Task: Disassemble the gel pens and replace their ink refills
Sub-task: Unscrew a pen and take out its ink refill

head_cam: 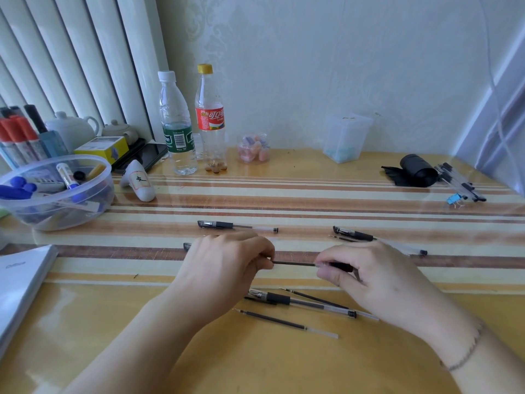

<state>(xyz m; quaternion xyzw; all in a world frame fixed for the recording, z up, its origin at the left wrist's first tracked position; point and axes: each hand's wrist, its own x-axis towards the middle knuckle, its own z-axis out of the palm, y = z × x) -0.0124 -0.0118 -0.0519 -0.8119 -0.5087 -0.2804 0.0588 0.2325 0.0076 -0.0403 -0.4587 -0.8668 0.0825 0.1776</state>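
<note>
Loose refill (284, 323) lies nearest on table (199, 351); assembled pen (301, 303) just beyond. Left hand (227, 265) pinches thin black refill (294, 263); right hand (372, 277) clamps grip end (339, 266), above table. Two capped pens (237, 226) (355, 234) farther back.

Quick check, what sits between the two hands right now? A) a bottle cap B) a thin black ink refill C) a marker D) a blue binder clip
B: the left hand and right hand each pinch one end of a thin black ink refill held level above the table.
</note>
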